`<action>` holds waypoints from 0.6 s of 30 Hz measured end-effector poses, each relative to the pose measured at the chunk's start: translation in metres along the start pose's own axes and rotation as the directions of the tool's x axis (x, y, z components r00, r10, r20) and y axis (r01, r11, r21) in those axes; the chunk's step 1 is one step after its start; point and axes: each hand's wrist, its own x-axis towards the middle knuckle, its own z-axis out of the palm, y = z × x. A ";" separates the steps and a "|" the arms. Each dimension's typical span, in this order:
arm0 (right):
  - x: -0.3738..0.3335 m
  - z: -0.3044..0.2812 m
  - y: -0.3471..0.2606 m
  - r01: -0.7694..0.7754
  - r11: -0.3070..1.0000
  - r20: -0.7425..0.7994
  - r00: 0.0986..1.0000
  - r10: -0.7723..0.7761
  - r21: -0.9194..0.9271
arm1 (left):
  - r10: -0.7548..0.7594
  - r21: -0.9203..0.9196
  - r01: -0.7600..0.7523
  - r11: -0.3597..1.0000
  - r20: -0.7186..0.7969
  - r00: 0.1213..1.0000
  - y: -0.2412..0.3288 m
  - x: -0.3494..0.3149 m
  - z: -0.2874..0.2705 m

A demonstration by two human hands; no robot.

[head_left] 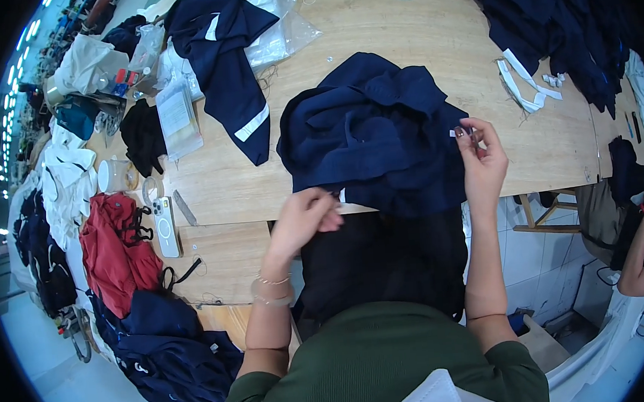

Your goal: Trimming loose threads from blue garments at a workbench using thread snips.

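Note:
A dark navy garment (377, 134) lies bunched in front of me, its lower edge hanging over the table's front edge onto my lap. My right hand (485, 152) is at the garment's right side, thumb and forefinger closed in a pinch. Beside that thumb shows a small white label (452, 133); whatever sits between the fingertips is too small to make out. At the lower left of the garment is my left hand (308, 217), its fingers bent and smeared by motion. A second white patch (342, 196) shows next to these fingers.
Another navy piece with white strips (219, 66) lies on the wooden table (414, 23) at back left, near plastic bags (280, 25). A phone (165, 227) and red bag (120, 249) are left. White strips (527, 86) and navy garments (548, 21) lie right, where another person's arm (642, 238) shows.

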 end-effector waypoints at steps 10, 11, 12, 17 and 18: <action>0.015 0.039 0.017 0.372 0.724 0.172 0.926 -0.337 -0.581 | 0.572 0.641 -0.176 0.747 -0.486 0.661 0.023 0.062 -0.050; 0.018 0.042 0.022 0.377 0.696 0.190 0.923 -0.333 -0.610 | 0.577 0.641 -0.184 0.745 -0.482 0.659 0.020 0.067 -0.051; 0.022 0.040 0.025 0.378 0.694 0.186 0.922 -0.339 -0.613 | 0.559 0.644 -0.132 0.753 -0.521 0.646 0.017 0.072 -0.052; 0.047 0.024 0.042 0.195 0.953 -0.044 0.977 -0.210 -0.232 | 0.119 -0.543 -0.322 0.776 -0.375 0.919 0.007 0.074 -0.068; 0.056 0.020 0.051 0.043 0.999 -0.051 0.998 -0.044 -0.010 | 0.193 -0.738 -0.287 0.611 -0.213 0.958 0.003 0.072 -0.077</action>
